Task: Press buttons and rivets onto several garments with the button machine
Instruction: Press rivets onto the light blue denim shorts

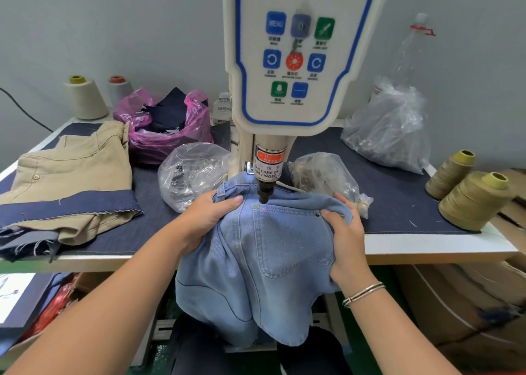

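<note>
Held a light blue denim garment [264,249] under the black punch tip [263,194] of the white button machine with the blue-edged control panel [296,61]. Gripped the cloth with the left hand [209,216], fingers curled over a bunched fold, thumb lying flat on top and pointing at the punch. Gripped the other side with the right hand [345,243], thumb pressed on the top edge of a stitched pocket, fingers wrapped behind the cloth. Stretched the pocket top between the two grips. Showed a small red dot of light [264,209] on the cloth between the hands, just below the punch tip. Showed a dark rivet [318,214] at the pocket corner, right beside the right thumb. Hung the rest of the garment down below both hands, off the front edge of the white table with the dark blue cloth cover [398,204].

Wore thin silver bangles [363,293] on the right wrist.

Left of the left hand: a clear plastic bag of metal parts [190,172], folded tan trousers [71,169] and a pink plastic bag of dark cloth scraps [168,124]. Behind the right hand: another clear bag of small metal pieces [321,175]. Far to the right of it: two olive-yellow thread cones [466,189].
</note>
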